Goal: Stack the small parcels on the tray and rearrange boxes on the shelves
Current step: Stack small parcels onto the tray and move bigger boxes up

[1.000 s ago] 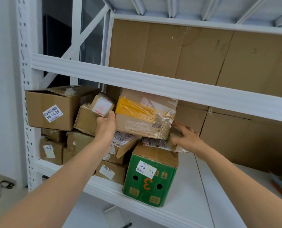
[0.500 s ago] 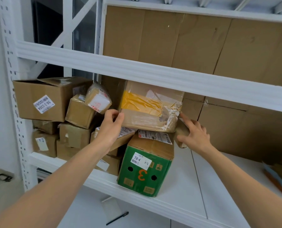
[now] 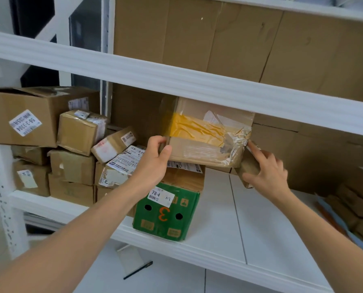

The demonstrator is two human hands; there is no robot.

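Forearms, both bare, reach up from the lower edge of the view into a white metal shelf (image 3: 218, 218). The left hand (image 3: 155, 159) has its grip closed on the lower left corner of a brown cardboard box wrapped in yellow and clear tape (image 3: 206, 134), with the thumb on the front face and the fingers curled round the side edge. This taped box rests on top of a green cardboard box printed with an orange 3 (image 3: 165, 218), which stands at the front lip of the shelf.

The right hand (image 3: 267, 172), slightly blurred, is at the taped box's lower right corner. Its index finger points up and touches that corner. The thumb and other fingers keep a narrow grip on a small brown cardboard parcel (image 3: 249, 166), tucked just below and to the right of the taped box.

Left of the left hand, small brown parcels with white labels (image 3: 72, 166) lie heaped against one another, crowding close to the taped box's left side. A large brown carton labelled 56-3-3304 (image 3: 22, 117) sits on the heap at far left. A white shelf beam (image 3: 176, 81) runs just above the taped box. Flat brown cardboard sheets (image 3: 218, 39) line the back. At far right, a stack of brown and blue items (image 3: 356, 208) is too blurred to identify. A black pen (image 3: 138, 269) lies on the white surface below.
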